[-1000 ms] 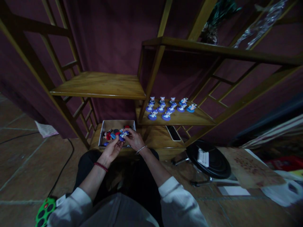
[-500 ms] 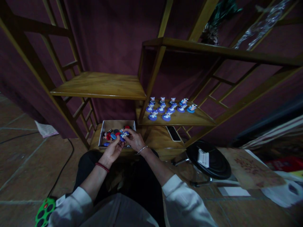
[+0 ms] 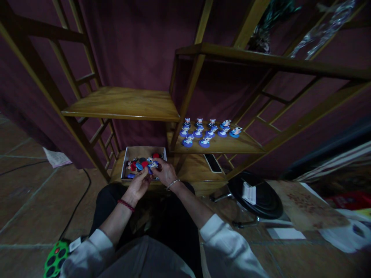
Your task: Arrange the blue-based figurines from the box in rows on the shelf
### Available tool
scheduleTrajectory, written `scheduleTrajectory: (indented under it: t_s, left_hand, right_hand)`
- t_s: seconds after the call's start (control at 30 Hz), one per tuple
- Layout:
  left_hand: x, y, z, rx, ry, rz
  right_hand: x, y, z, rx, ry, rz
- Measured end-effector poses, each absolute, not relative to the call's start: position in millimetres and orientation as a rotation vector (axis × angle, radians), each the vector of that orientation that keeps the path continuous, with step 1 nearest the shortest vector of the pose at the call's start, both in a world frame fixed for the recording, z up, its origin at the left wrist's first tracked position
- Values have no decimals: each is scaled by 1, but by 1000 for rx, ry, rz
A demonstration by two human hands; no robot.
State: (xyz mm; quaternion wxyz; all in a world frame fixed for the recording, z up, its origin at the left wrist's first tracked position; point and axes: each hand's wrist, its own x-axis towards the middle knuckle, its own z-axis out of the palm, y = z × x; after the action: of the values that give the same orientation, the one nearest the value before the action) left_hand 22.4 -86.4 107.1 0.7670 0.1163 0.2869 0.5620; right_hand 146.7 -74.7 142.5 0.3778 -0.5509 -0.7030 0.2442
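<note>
Over the front right part of a white open box (image 3: 124,164), both hands hold one small blue-and-white figurine (image 3: 153,165). My left hand (image 3: 140,185) has its fingertips closed on the figurine's purple base. My right hand (image 3: 165,172) pinches its upper part from the right. Red, blue and dark figurines (image 3: 133,166) lie jumbled in the box. On the shelf to the right, several purple-based figurines (image 3: 188,140) stand in rows, with small pink-and-black ones behind and two light blue ones (image 3: 235,132) at the right.
A phone (image 3: 213,163) lies on the lower board right of the box. An upper left shelf (image 3: 121,103) juts out above the box. A black round stool (image 3: 255,195) stands at the right. A green object (image 3: 56,259) and a cable are on the floor at left.
Both hands stay over the box with the figurine, which has tilted slightly between the fingers. The view has shifted very slightly.
</note>
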Motion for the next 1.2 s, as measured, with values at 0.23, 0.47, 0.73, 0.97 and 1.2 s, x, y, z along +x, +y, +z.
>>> scheduleTrajectory:
  t_s: [0.23, 0.47, 0.73, 0.97, 1.2]
  left_hand:
    - [21, -85, 107, 247, 635, 1240]
    - [19, -85, 111, 313, 662, 1234]
    - [16, -84, 113, 404, 661, 1241]
    - [17, -84, 117, 549, 666, 1253]
    - [16, -85, 118, 656, 756, 1272]
  right_hand:
    - [142, -79, 148, -1512, -1733, 607]
    - [144, -80, 158, -1541, -1762, 601]
    - [143, -79, 167, -1503, -1796, 596]
    - [146, -74, 162, -1575, -1708, 662]
    - [146, -68, 143, -1617, -1467, 996]
